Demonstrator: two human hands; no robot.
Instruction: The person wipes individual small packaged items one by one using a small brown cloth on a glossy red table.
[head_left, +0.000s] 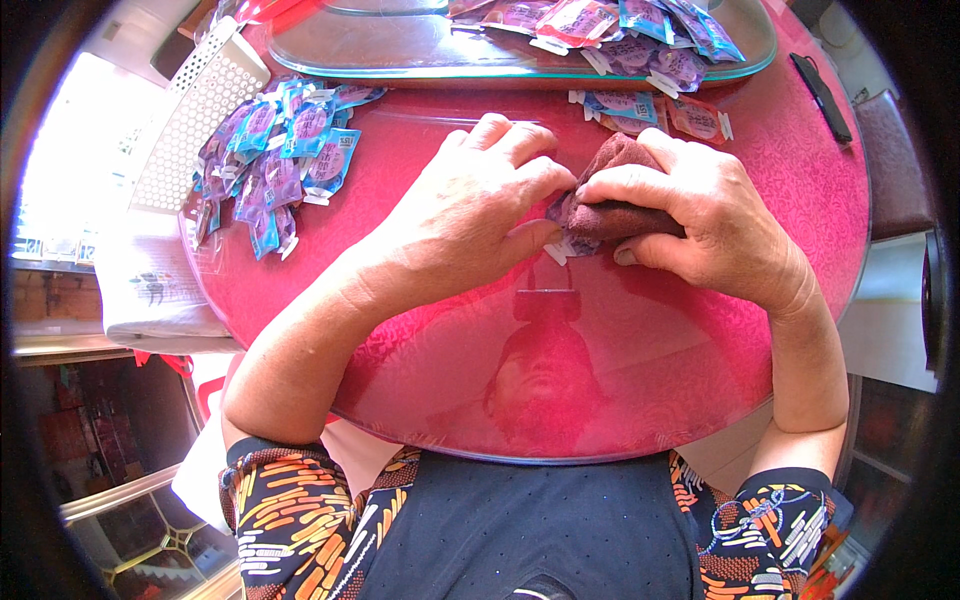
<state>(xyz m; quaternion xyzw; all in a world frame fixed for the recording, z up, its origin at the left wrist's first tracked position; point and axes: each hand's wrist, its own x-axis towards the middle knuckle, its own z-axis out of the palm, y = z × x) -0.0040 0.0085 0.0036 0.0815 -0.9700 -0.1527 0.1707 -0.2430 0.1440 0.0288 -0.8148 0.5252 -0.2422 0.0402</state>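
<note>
A folded brown cloth (621, 217) is bunched in my right hand (709, 206), pressed over a small purple jelly pouch (582, 246). Most of that pouch is hidden under the cloth; a bit of purple film and its white cap (556, 253) show at the lower left. The thumb and fingers of my left hand (480, 199) hold the pouch's left edge. Just beyond my right hand lie a few more pouches, among them a blue one (619, 105) and a red one (697, 120).
A heap of blue and purple pouches (281, 154) lies at the left of the round red table (450, 390). Behind it stands a white perforated basket (176, 135). A glass-topped tray (360, 56) at the back bears more pouches (592, 26). A black object (821, 97) lies at the right edge.
</note>
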